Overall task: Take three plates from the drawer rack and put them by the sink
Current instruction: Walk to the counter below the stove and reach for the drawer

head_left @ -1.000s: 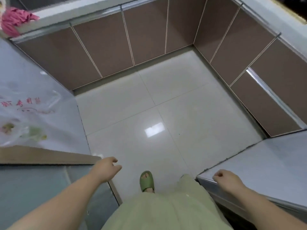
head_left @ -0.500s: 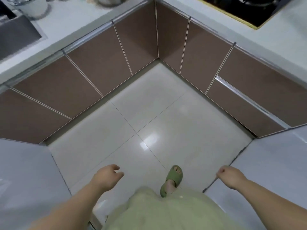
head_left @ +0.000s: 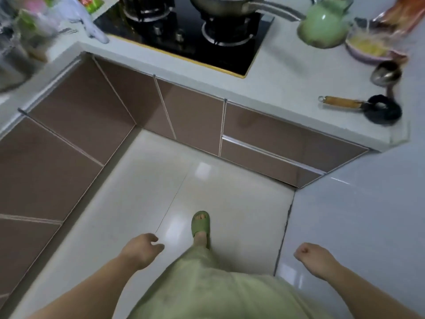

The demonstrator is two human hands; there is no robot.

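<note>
Heading for the plate drawer

Walking up with 0 of 3 plates so far. Left hand (head_left: pixel 142 249) loose and empty, right hand (head_left: pixel 309 255) curled on nothing. Drawer (head_left: pixel 271 161) sits shut ahead-right under the counter edge, handle running crosswise, so right's nearer. Sink's out of view.

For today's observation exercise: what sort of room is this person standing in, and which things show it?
A home kitchen, most likely: a gas hob set in the counter with a steel pan on it, a green kettle beside it, and brown cabinet doors below.

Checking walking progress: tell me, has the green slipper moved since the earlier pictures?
Yes. The green slipper has stepped forward across the floor tiles, toward the drawer front under the stove.
</note>
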